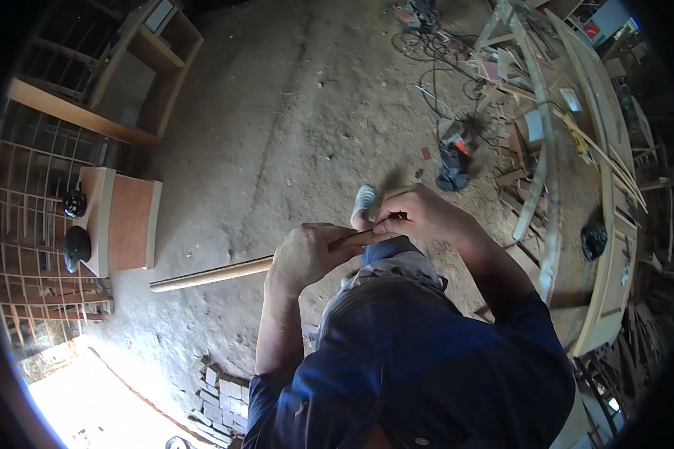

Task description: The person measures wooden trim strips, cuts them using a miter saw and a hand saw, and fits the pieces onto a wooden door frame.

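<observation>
A long, narrow wooden strip (213,275) runs slantwise in front of my body, its far end sticking out to the left above the floor. My left hand (303,254) is wrapped round it near its right part. The fingers of my right hand (419,213) are pinched at the strip's right end, close to the left hand. Part of the strip is hidden behind my left hand. Below the right hand, a light shoe (365,199) shows on the floor.
A wooden cabinet frame (146,67) and a wooden box-like unit (131,224) with two dark helmets stand at left. Power tools (457,150) and tangled cables (442,56) lie ahead. A workbench (577,187) with wood scraps stands right. Stacked blocks (221,400) lie lower left.
</observation>
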Demonstrator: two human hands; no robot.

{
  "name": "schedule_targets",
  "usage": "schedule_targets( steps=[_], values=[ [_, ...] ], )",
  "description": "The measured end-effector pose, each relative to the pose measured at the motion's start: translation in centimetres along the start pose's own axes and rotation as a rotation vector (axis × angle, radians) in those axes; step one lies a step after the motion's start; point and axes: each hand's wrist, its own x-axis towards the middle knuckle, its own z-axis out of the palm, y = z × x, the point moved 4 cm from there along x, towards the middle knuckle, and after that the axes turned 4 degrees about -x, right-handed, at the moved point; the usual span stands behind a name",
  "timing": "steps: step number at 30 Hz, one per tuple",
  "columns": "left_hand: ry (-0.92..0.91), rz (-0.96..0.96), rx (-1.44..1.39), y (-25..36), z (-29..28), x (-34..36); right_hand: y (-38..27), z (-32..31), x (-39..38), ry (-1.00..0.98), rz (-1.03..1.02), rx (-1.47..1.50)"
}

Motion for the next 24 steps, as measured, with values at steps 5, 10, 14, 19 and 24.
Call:
schedule_targets(
  steps=[5,10,14,19,24],
  values=[
    [-0.012,-0.161,0.035,-4.3,-6.3,13.0,6.2,-7.2,12.1,0.279,-0.264,-0.167],
    [0.086,-0.134,-0.12,-6.5,-12.9,25.6,9.4,-18.0,22.1,0.495,-0.225,-0.166],
    [0.014,-0.172,-0.066,-8.1,-17.3,36.4,11.6,-26.3,28.8,0.384,-0.236,-0.135],
    [-0.077,-0.121,-0.039,-12.0,-22.8,52.2,18.6,-34.0,38.2,0.434,-0.245,-0.185],
    [-0.143,0.086,-0.03,-16.1,-29.4,68.2,23.6,-43.0,47.8,0.62,-0.02,-0.143]
  ],
)
